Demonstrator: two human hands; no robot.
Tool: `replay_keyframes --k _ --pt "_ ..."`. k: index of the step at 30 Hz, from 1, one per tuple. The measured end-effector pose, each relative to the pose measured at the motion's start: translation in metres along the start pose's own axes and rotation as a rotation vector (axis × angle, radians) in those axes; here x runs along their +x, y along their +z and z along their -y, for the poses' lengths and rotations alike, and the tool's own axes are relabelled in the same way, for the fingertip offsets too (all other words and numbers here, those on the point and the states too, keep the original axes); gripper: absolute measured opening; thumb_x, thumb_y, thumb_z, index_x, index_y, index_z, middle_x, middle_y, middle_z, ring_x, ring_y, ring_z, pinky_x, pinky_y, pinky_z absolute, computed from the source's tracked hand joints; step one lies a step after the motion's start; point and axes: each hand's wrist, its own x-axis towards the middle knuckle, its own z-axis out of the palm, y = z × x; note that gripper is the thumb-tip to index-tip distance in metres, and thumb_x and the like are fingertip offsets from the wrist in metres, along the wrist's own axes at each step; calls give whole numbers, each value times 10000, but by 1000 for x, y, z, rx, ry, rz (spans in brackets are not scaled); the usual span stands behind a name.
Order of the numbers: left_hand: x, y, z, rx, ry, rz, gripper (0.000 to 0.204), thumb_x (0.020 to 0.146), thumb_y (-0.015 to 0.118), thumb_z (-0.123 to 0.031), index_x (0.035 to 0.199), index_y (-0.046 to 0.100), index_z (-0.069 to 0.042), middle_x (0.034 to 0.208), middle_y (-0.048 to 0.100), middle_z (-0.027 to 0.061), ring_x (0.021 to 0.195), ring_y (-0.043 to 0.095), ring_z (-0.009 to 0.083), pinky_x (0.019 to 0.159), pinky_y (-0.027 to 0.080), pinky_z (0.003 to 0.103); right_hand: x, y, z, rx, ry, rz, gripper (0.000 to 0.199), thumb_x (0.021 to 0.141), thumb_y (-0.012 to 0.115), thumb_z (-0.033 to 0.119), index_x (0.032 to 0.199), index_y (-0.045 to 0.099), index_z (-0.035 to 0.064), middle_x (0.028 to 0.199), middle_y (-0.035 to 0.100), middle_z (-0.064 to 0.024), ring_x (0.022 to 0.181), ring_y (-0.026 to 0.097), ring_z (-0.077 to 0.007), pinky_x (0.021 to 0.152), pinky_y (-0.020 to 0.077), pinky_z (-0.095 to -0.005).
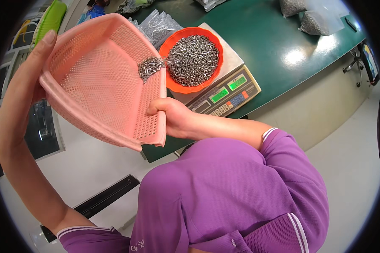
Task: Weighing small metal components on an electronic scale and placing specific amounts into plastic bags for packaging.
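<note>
A pink perforated plastic basket (97,63) is held up and tilted between my hands. My left hand (40,59) grips its far left rim, thumb on the outer edge, its other fingers hidden behind. My right hand (173,116) is closed on the near right side, thumb inside the rim. A small heap of short shiny metal pins (150,67) lies at the basket's right edge and spills over it. Below that edge is an orange scalloped bowl (191,89), filled with the same kind of pins. The bowl sits on a digital weighing scale (228,95) with lit green displays.
The scale stands on a green table (266,55). Behind the bowl lie clear plastic bags of metal parts (159,26). More filled bags (314,23) rest at the table's far right. A bright green basket (50,19) is at the far left. An office chair (356,63) stands beyond the table edge.
</note>
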Motion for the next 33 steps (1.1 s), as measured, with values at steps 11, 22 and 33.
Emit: replay_keyframes --k 11,22,33 --pt "-16 -2 -45 468 497 62 438 926 384 -373 1318 401 -178 1217 487 127 1056 543 204 906 435 309 6 -8 0 73 25 27 455 709 449 -5 1151 380 -90 1043 515 -207 954 550 -297 881 443 -440" --pt "9 10 -4 210 257 -7 529 879 449 -449 1312 408 -148 1238 471 122 1105 509 210 941 397 308 5 -14 4 121 8 104 497 698 448 -30 1187 373 -64 1098 502 -204 1006 533 -303 911 430 -450" --pt "-49 -7 53 -134 89 196 638 841 474 -468 1297 398 -29 1281 433 113 1183 416 200 1007 274 311 -3 -16 1 -201 172 -49 578 698 443 -16 1259 303 -14 1117 470 -152 1001 536 -254 804 499 -364"
